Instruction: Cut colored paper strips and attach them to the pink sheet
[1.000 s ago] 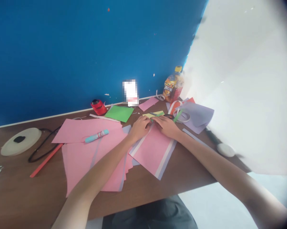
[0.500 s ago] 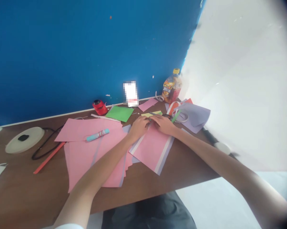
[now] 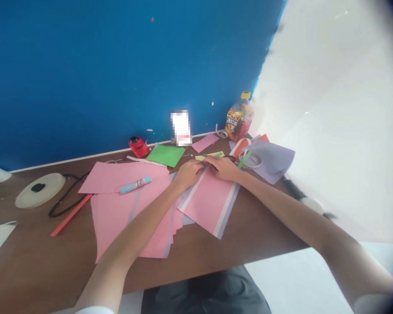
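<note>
At mid-frame, my left hand (image 3: 189,172) and right hand (image 3: 223,168) press flat, fingers loose, aligning the pink sheet (image 3: 209,203); next, smoothing carefully.

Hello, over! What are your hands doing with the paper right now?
Left hand and right hand side by side, pressing far edge of pink sheet. Grip unclear. Scissors and tape roll just beyond right hand; glue stick off left.

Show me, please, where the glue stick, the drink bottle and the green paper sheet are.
glue stick (image 3: 135,185): head view, middle of its light blue barrel.
drink bottle (image 3: 238,121): head view, its orange label.
green paper sheet (image 3: 165,155): head view, centre of the sheet.
</note>
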Available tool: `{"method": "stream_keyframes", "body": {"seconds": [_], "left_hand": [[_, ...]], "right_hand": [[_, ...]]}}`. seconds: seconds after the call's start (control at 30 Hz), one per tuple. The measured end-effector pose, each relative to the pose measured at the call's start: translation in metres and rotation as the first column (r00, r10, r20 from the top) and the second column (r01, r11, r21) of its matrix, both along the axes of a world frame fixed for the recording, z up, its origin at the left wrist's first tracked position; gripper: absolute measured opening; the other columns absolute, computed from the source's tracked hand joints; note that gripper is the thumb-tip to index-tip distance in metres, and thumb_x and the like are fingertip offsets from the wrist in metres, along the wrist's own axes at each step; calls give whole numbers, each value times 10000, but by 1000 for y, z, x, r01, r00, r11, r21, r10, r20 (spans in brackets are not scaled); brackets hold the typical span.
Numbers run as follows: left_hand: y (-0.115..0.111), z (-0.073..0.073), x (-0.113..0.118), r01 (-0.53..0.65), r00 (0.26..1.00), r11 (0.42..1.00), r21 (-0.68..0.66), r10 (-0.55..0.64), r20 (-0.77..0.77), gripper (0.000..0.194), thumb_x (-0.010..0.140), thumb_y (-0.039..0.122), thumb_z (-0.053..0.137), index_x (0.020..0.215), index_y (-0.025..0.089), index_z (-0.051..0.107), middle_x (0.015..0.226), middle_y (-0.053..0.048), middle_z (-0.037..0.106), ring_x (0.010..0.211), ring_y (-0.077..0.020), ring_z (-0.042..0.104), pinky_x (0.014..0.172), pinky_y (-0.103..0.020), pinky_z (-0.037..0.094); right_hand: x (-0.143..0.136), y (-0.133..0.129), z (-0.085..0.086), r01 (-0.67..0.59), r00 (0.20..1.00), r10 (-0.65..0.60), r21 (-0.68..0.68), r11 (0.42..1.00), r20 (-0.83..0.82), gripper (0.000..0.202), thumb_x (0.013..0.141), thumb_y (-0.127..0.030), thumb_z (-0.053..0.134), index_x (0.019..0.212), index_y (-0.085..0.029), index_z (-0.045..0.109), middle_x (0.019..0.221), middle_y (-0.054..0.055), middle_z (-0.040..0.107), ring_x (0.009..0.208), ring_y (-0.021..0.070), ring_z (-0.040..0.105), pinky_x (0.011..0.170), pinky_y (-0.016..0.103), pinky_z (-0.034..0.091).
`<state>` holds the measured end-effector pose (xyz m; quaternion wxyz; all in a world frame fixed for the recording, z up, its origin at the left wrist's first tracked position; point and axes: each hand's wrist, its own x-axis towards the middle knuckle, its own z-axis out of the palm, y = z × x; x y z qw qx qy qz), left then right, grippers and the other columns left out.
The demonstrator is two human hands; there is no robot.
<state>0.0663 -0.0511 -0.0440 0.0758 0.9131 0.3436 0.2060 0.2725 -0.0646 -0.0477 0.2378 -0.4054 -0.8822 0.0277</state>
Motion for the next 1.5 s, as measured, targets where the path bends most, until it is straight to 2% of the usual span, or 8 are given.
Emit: {"method": "stream_keyframes", "body": {"seconds": [0.33, 0.57, 0.77, 0.93, 1.07, 1.5], "left_hand": [[-2, 1, 2, -19, 998, 999, 45, 22, -58, 310, 888, 142, 436, 1036, 193, 704, 1056, -78, 678, 1043, -228, 599, 929, -366, 483], [-1, -2, 2, -21, 999, 999, 38, 22, -31, 343, 877, 123, 444, 1092, 207, 698, 1104, -67, 674, 1063, -229, 591, 954, -367, 471], [-1, -2, 3, -21, 1000, 999, 25, 21, 1, 380, 858, 70, 427, 1071, 210, 708, 1132, -54, 678, 1082, -217, 591, 975, -357, 468], [-1, -4, 3, -35, 999, 999, 24, 35, 11, 449, 816, 5, 410, 1063, 225, 714, 1161, -41, 673, 1096, -212, 586, 996, -355, 460], [1, -6, 4, -34, 999, 999, 30, 33, 13, 433, 823, 8, 419, 1052, 216, 721, 1151, -44, 677, 1081, -219, 590, 971, -353, 471], [0, -6, 4, -47, 999, 998, 48, 48, -21, 399, 841, 24, 448, 1054, 214, 725, 1097, -46, 688, 1038, -209, 595, 956, -352, 475]], "right_hand": [[-2, -2, 3, 13, 999, -12, -19, 1000, 41, 396, 812, -24, 397, 1142, -201, 528, 1114, 74, 673, 929, 212, 637, 702, 288, 438], [-1, -1, 2, -13, 1000, 13, 9, 1000, 14, 434, 755, -2, 418, 1119, -200, 545, 1125, 79, 667, 1009, 220, 620, 780, 308, 455], [-1, 0, -1, 17, 999, -18, 12, 1000, 30, 473, 732, -13, 431, 1150, -202, 546, 1100, 72, 679, 1011, 237, 622, 734, 309, 452], [-2, 1, 2, -1, 1000, 1, -10, 1000, 14, 410, 745, -22, 427, 1094, -197, 550, 1045, 78, 677, 983, 229, 620, 746, 312, 450], [-3, 0, 5, 1, 1000, -1, -19, 1000, 17, 393, 740, -7, 416, 1060, -199, 541, 1010, 64, 665, 942, 213, 615, 712, 296, 436], [-4, 2, 3, -61, 998, 60, -45, 997, -16, 467, 688, 45, 389, 1061, -205, 519, 1065, 77, 633, 1030, 230, 557, 808, 325, 452]]}}
